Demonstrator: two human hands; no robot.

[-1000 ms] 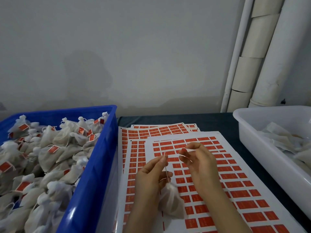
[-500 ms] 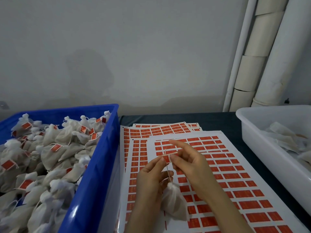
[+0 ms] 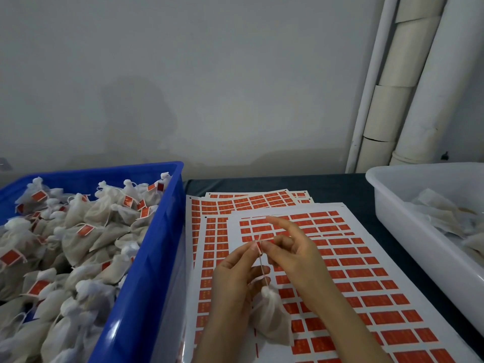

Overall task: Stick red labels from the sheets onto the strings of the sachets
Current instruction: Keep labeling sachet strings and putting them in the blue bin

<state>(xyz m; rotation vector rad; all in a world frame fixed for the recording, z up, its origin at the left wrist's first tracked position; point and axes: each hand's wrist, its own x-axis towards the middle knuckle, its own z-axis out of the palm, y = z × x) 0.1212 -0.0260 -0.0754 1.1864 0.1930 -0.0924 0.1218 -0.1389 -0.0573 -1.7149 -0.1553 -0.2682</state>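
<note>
Over the top label sheet point(image 3: 366, 271), my left hand point(image 3: 235, 273) pinches the upper end of a thin string point(image 3: 262, 268) from which a white mesh sachet point(image 3: 272, 315) hangs. My right hand point(image 3: 296, 255) meets it at the fingertips and pinches a small red label point(image 3: 258, 243) against the string; its index finger points up and to the left. Several sheets of red labels point(image 3: 209, 231) lie stacked on the dark table.
A blue crate point(image 3: 146, 271) at the left is heaped with labelled sachets point(image 3: 78, 237). A white tub point(image 3: 408, 231) at the right holds flat sachets. White pipes point(image 3: 387, 100) run up the wall behind the dark table point(image 3: 340, 187).
My right hand carried the peeled label left and down to the string's top, where both hands' fingertips now meet. The sachet still hangs below my left hand.
</note>
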